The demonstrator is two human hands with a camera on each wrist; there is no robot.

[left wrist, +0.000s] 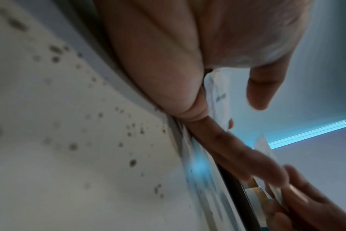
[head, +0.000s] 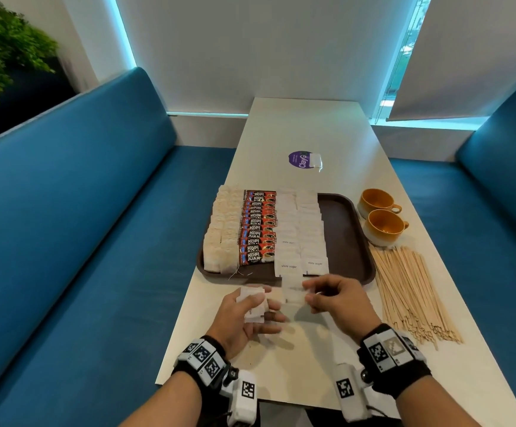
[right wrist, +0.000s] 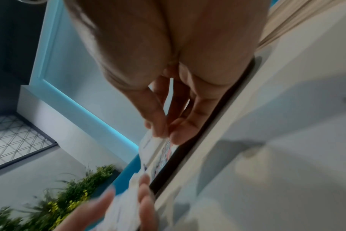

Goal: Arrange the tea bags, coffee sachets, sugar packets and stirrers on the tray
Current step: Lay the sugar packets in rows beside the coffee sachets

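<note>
Head view shows a brown tray (head: 347, 241) on a pale table (head: 306, 127), with rows running from near to far: tea bags (head: 221, 232) on the left, red coffee sachets (head: 258, 228) next to them, then two columns of white sugar packets (head: 301, 229); the right part of the tray is bare. Just near the tray's front edge, the left hand (head: 244, 315) lies palm up with its fingers and thumb curled around a small stack of sugar packets (head: 252, 303). To its right, the right hand (head: 335, 298) pinches a single sugar packet (head: 295, 291) between thumb and fingertips, holding it just above the table by the tray's near rim, between the two hands. A loose pile of wooden stirrers (head: 410, 291) lies on the table to the right of the tray, near the right hand but apart from it. Two orange cups (head: 379, 217) stand beyond the stirrers, just beside the tray's right edge. Farther along the table sits a purple round sticker (head: 299, 160) partly covered by a small clear wrapper (head: 315, 161). Blue bench seats (head: 81, 226) flank the table on both sides. The right wrist view, blurred, shows the thumb and fingertips (right wrist: 176, 134) closed together on the white packet's edge.
</note>
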